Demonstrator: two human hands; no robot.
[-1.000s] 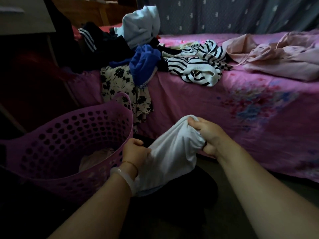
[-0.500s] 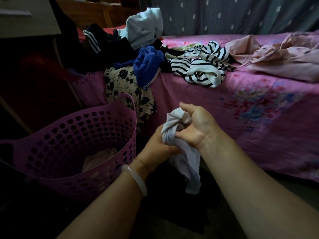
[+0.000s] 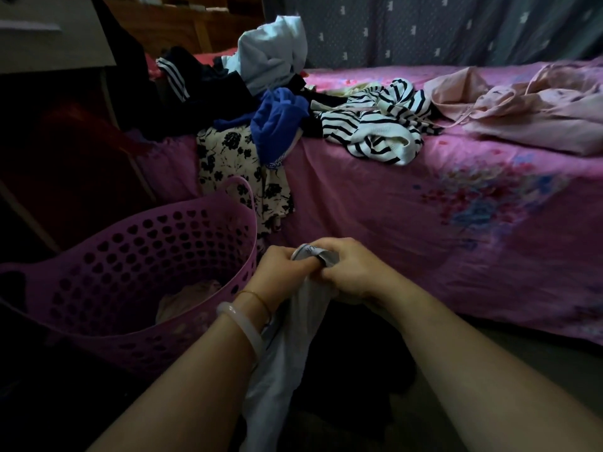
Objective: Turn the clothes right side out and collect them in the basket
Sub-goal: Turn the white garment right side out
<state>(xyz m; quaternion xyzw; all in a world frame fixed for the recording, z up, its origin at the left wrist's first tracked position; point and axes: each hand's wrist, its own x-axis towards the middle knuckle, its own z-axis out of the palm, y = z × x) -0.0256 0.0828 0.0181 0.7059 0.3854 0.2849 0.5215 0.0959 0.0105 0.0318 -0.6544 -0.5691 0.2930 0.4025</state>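
Observation:
A white garment (image 3: 287,347) hangs down between my forearms, its printed waistband bunched at the top. My left hand (image 3: 277,272) and my right hand (image 3: 352,272) sit side by side and both grip that bunched top edge. The purple perforated basket (image 3: 156,230) stands just left of my hands, with a pale garment (image 3: 186,298) lying in its bottom. On the pink bed (image 3: 375,216) lies a pile: a striped top (image 3: 375,132), a blue garment (image 3: 277,125), a black-flowered cloth (image 3: 235,164) hanging over the edge, a white garment (image 3: 270,50) and dark clothes (image 3: 195,79).
Pale pink clothing (image 3: 535,115) is spread at the back right of the bed. A dark garment (image 3: 352,370) lies on the floor under my hands. Dark furniture (image 3: 65,141) stands to the left behind the basket. A patterned curtain (image 3: 424,27) hangs behind the bed.
The garment was stretched wide between my hands, then gathered. My hands have come together at its waistband, and the cloth hangs long below them.

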